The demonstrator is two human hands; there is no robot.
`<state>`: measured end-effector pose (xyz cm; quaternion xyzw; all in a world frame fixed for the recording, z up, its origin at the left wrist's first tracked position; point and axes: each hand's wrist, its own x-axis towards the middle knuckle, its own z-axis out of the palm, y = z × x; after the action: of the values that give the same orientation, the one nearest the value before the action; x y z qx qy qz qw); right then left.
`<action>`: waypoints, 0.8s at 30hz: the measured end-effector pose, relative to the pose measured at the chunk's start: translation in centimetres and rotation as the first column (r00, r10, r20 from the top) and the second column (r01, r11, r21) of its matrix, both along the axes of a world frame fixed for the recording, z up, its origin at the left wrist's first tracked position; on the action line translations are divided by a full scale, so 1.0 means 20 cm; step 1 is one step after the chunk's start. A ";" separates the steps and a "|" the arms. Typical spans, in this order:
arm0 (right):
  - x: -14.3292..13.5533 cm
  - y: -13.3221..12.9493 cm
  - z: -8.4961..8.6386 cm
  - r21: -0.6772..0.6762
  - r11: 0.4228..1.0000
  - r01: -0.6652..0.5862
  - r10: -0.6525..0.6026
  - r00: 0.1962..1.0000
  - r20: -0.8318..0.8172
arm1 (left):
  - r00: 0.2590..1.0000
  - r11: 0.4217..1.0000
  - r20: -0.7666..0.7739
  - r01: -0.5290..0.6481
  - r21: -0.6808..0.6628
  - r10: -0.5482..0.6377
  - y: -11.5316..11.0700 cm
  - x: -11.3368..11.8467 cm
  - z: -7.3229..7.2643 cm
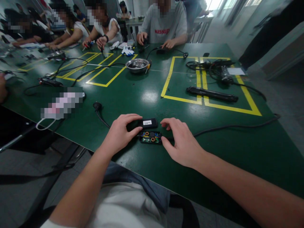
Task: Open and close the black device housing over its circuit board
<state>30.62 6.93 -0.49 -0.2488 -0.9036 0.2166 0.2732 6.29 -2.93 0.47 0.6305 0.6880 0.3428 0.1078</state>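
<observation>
Just in front of me on the green table lies an open black plastic case (144,141) with a small circuit board (150,137) inside, bearing copper-coloured coils and wires. Right behind it is its black cover (153,123), with a white printed label facing up. My left hand (121,130) has the cover's left end between thumb and fingers, the thumb close to the case. At the right end of the case is my right hand (181,141), its thumb near the case edge and its fingers apart, holding nothing.
A black power cord with a plug (97,106) lies to the left, and another cable (234,127) runs right. Further back are a metal bowl (137,66), a long black bundle (212,94), coiled cables and yellow tape outlines. Several people sit across the table.
</observation>
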 end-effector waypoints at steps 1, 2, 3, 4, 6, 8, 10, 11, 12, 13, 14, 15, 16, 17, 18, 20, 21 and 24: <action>0.00 0.00 0.00 -0.003 1.000 0.000 0.000 1.000 -0.001 | 1.000 1.000 0.003 0.012 -0.008 -0.012 0.00 0.00 0.00; 0.00 0.00 0.00 -0.006 1.000 -0.002 0.002 1.000 -0.004 | 1.000 0.999 0.006 0.025 -0.020 -0.025 0.00 0.00 0.01; 0.00 0.00 0.00 -0.009 1.000 -0.004 0.004 1.000 -0.007 | 0.999 0.999 0.009 0.037 -0.032 -0.037 0.01 0.00 0.01; 0.00 0.00 0.00 -0.011 1.000 -0.005 0.005 1.000 -0.009 | 0.999 0.998 0.011 0.046 -0.040 -0.045 0.01 0.00 0.01; 0.00 0.00 0.00 -0.015 1.000 -0.009 0.009 1.000 -0.010 | 0.999 0.998 0.013 0.053 -0.034 -0.052 0.00 0.01 0.01; 0.01 0.00 0.00 -0.021 1.000 -0.011 0.011 1.000 -0.011 | 0.998 0.999 0.024 0.053 0.005 -0.053 -0.01 0.01 0.00; 0.01 0.00 0.00 -0.031 0.999 -0.013 0.013 1.000 -0.020 | 0.996 0.996 0.053 0.065 0.054 -0.068 -0.02 0.01 0.00; 0.01 0.00 0.00 -0.036 0.999 -0.018 0.017 0.999 -0.027 | 0.993 0.994 0.073 0.082 0.074 -0.088 -0.03 0.01 0.01; 0.01 0.00 0.00 -0.038 0.999 -0.025 0.024 0.999 -0.032 | 0.989 0.990 0.092 0.110 0.090 -0.118 -0.04 0.00 0.02; 0.02 0.00 0.00 -0.038 0.999 -0.035 0.034 0.999 -0.034 | 0.982 0.984 0.106 0.148 0.099 -0.158 -0.05 0.00 0.03; 0.02 0.00 0.01 -0.035 0.998 -0.047 0.046 0.998 -0.033 | 0.972 0.976 0.113 0.195 0.098 -0.206 -0.06 0.00 0.04; 0.02 -0.01 0.01 -0.030 0.998 -0.058 0.058 0.998 -0.027 | 0.960 0.965 0.114 0.246 0.090 -0.255 -0.06 -0.01 0.05; 0.02 -0.01 0.02 -0.023 0.997 -0.068 0.068 0.998 -0.016 | 0.947 0.953 0.110 0.294 0.075 -0.301 -0.06 -0.01 0.06; 0.02 -0.01 0.02 -0.015 0.997 -0.076 0.076 0.997 0.000 | 0.937 0.942 0.102 0.331 0.056 -0.335 -0.07 -0.01 0.07; 0.01 -0.01 0.03 -0.006 0.997 -0.080 0.081 0.997 0.020 | 0.930 0.935 0.095 0.353 0.038 -0.355 -0.07 -0.01 0.08; 0.01 -0.01 0.03 0.002 0.996 -0.085 0.085 0.995 0.061 | 0.927 0.931 0.084 0.365 0.014 -0.365 -0.07 0.00 0.09; 0.00 -0.01 0.03 0.001 0.996 -0.086 0.085 0.993 0.077 | 0.928 0.931 0.081 0.364 0.006 -0.363 -0.07 0.00 0.09; 0.00 -0.01 0.04 -0.005 0.996 -0.088 0.088 0.992 0.088 | 0.928 0.931 0.086 0.366 -0.017 -0.363 -0.07 0.00 0.08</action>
<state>30.66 6.79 0.25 -0.2180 -0.9248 0.2177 0.2230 6.28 -4.27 2.16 0.7308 0.5597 0.3307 0.2079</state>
